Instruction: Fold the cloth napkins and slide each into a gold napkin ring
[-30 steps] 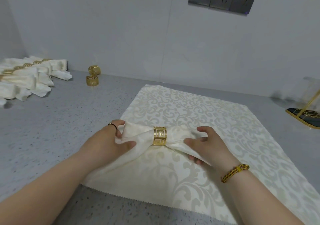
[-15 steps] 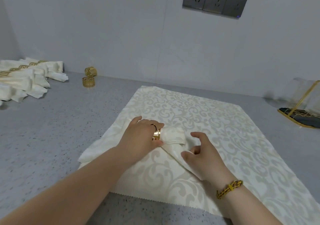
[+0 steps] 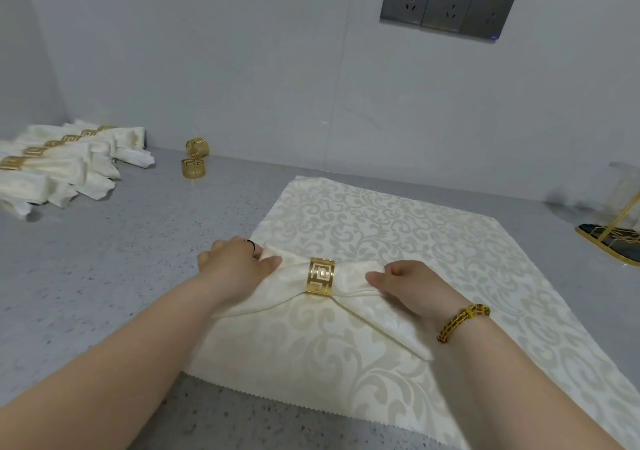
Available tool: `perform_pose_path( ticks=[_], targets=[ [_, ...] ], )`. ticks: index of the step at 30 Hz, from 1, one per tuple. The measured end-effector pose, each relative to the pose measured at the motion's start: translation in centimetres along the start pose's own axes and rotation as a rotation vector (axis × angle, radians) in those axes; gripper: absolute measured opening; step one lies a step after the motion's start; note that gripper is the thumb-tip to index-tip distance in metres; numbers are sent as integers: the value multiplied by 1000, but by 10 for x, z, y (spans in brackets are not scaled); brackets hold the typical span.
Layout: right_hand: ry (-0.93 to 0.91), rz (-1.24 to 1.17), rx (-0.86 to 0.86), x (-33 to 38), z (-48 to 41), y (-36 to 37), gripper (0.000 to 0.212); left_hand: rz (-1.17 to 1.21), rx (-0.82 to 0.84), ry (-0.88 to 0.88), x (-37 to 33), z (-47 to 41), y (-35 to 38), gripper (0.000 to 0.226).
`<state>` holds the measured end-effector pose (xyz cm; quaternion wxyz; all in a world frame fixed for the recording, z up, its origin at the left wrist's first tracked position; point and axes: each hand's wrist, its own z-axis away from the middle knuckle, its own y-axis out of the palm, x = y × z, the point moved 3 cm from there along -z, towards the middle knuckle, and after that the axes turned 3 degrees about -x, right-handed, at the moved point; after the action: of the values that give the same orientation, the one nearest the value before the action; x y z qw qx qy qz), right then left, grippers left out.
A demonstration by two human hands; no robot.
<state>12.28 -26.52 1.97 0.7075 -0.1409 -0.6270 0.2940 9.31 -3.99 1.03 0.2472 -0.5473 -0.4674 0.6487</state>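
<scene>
– Napkin ringed yet?
– Yes: gold ring sits midway, on the patterned cloth. Left hand and right hand pinch its ends. Finished napkins lie far left; spare rings wait.

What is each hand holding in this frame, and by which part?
Both hands hold the folded napkin: the left hand grips its left end, the right hand pinches its right end. The gold ring round its middle is untouched.

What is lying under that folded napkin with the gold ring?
A flat patterned cloth, spread on the grey counter. Whatever lies directly beneath the napkin is covered by it.
</scene>
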Motion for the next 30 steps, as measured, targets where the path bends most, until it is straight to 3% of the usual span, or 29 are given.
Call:
perform_pose_path(
  ticks=[2, 7, 11, 18, 24, 30],
  targets=[
    [-21, -59, -23, 2, -2, -1, 46, 226, 3, 6, 4, 0, -3, 38],
    [-103, -261, -4, 23, -3, 9, 25, 956, 173, -53, 23, 4, -25, 18],
    [-157, -334, 43, 56, -7, 41, 16, 1122, 77, -124, 59, 0, -50, 13],
    [-170, -407, 174, 126, -26, 142, 22, 1071, -159, -241, 158, -7, -113, 9],
    [-225, -323, 315, 196, -38, 263, 22, 761, -365, -331, 270, -14, -173, 29],
    [-228, -303, 378, 251, -47, 361, 33, 408, -617, -459, 350, -38, -210, 30]
  ],
)
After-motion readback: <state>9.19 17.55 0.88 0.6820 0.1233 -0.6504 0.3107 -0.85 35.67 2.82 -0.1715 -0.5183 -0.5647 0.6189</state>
